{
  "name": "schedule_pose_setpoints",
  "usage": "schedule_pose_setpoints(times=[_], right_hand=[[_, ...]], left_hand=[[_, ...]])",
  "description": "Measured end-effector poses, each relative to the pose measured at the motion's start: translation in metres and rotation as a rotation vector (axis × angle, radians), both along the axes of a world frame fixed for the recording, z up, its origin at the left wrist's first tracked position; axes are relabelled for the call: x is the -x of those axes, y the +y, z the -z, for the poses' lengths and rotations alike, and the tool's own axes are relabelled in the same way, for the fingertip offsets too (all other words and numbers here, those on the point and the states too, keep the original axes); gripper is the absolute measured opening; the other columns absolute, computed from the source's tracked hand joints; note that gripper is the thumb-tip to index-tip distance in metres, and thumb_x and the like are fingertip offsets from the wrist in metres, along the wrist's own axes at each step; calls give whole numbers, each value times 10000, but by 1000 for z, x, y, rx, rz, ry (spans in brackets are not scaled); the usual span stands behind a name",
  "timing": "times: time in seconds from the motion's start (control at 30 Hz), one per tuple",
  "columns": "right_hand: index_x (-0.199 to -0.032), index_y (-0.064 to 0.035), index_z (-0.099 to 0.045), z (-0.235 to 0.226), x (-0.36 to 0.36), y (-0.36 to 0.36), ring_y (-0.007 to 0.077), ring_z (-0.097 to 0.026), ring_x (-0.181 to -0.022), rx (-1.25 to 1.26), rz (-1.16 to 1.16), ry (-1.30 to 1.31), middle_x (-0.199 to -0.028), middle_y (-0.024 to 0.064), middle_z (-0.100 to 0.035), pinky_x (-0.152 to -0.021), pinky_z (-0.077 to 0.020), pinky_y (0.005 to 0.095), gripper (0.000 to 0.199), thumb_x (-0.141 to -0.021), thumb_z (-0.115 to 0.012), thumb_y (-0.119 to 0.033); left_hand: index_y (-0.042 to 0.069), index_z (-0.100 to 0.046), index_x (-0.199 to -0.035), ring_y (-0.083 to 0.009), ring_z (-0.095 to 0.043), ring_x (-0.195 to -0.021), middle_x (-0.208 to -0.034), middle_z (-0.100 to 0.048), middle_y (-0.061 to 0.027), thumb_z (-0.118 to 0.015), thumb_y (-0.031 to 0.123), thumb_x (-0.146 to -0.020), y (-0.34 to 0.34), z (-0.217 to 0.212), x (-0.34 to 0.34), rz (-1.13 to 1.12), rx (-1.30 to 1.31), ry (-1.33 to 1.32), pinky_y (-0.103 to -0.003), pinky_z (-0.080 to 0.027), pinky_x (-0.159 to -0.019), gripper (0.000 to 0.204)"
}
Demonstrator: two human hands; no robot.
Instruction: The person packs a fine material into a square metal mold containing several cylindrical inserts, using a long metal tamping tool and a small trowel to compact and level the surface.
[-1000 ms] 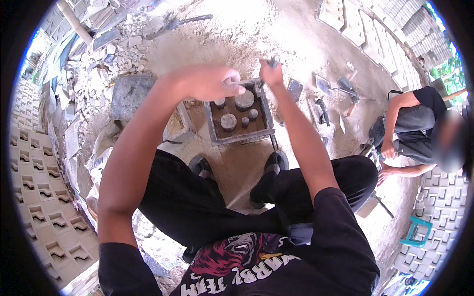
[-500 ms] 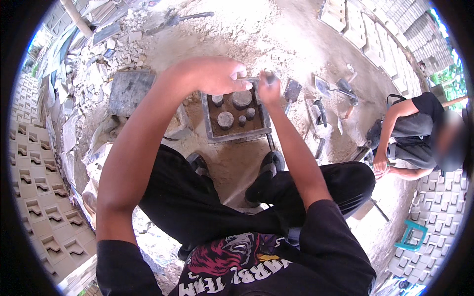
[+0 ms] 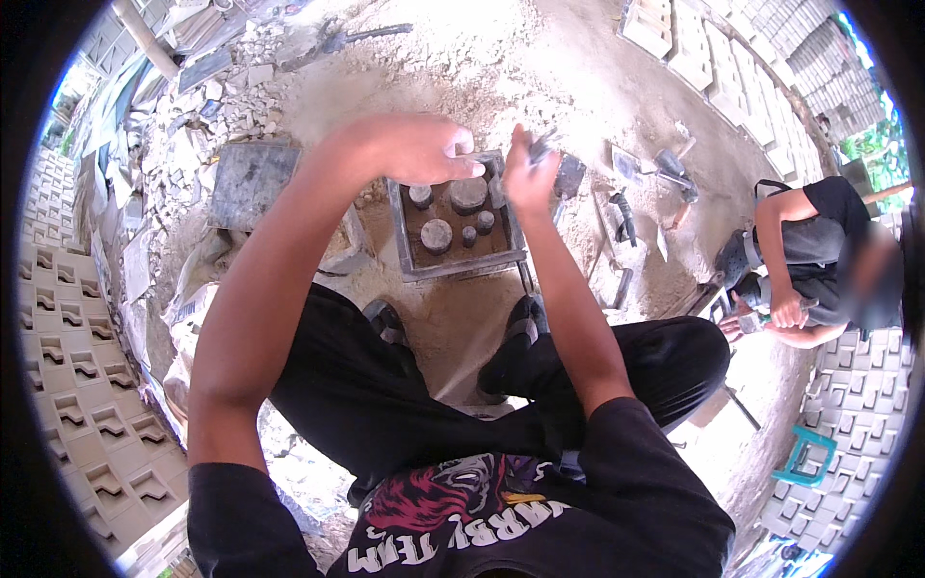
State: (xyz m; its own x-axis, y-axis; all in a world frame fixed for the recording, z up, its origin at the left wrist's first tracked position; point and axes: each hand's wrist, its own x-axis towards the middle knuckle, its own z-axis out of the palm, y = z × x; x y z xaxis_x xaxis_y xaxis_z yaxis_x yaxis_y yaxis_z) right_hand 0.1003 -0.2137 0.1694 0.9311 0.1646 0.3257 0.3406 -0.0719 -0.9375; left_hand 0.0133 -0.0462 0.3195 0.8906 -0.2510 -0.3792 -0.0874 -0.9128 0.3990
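From my remote station, I view a pale, dusty ground as the work surface. A wall of patterned blocks spans the left edge. A co-worker sits low at the far right, well apart from the work.

The square frame is located on the ground, just beyond the wearer's feet. A flat dark slab lies to its left; hand tools lie to its right.

I note the left hand at the frame's far left corner, palm side down. Its thumb and curled index finger stand slightly apart; the other fingers are hidden, so I cannot tell whether it holds anything or touches the frame.

I note the right hand at the frame's far right corner, its fingers wrapped around a dark grey implement. Blur prevents me from identifying its type.

Five upright grey cylinders stand inside the frame in brown material: three wider, two narrow.
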Motion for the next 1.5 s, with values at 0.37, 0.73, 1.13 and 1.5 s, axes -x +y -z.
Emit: schedule_pose_setpoints(times=[0.37, 0.73, 1.13, 1.5], right_hand=[[-750, 42, -608, 62, -39, -11, 160, -547, -592, 227, -45, 53, -629, 126, -605, -573, -457, 373, 347, -896, -621, -272], [-779, 54, -631, -5, -9, 14, 124, -531, -555, 114, 69, 100, -586, 55, -581, -485, -397, 334, 287, -937, -575, -180], [-694, 44, -592, -3, 2, 5, 173, -526, -533, 183, 62, -33, -573, 149, -588, -539, -435, 399, 396, -931, -590, -273], [-638, 44, -574, 4, -11, 22, 252, -627, -537, 308, 328, 60, -582, 187, -605, -551, -472, 394, 388, -926, -562, -216]], left_hand=[[30, -551, -1246, -284, -653, -1006, -1106, -670, -173, -511, 461, -957, -19, -5, -11, 95, 160, 55, -374, -496, -854, 520], [45, -588, -1212, -281, -645, -975, -1093, -668, -159, -515, 473, -949, 9, -3, -1, -41, 24, -62, -379, -490, -848, 508], [40, -581, -1222, -260, -625, -1035, -1147, -653, -157, -517, 494, -943, 18, -10, -1, -97, -8, -23, -378, -478, -873, 537], [35, -576, -1225, -264, -627, -1028, -1153, -653, -168, -531, 491, -941, 13, -7, 7, -130, 86, -38, -365, -477, -884, 539]])
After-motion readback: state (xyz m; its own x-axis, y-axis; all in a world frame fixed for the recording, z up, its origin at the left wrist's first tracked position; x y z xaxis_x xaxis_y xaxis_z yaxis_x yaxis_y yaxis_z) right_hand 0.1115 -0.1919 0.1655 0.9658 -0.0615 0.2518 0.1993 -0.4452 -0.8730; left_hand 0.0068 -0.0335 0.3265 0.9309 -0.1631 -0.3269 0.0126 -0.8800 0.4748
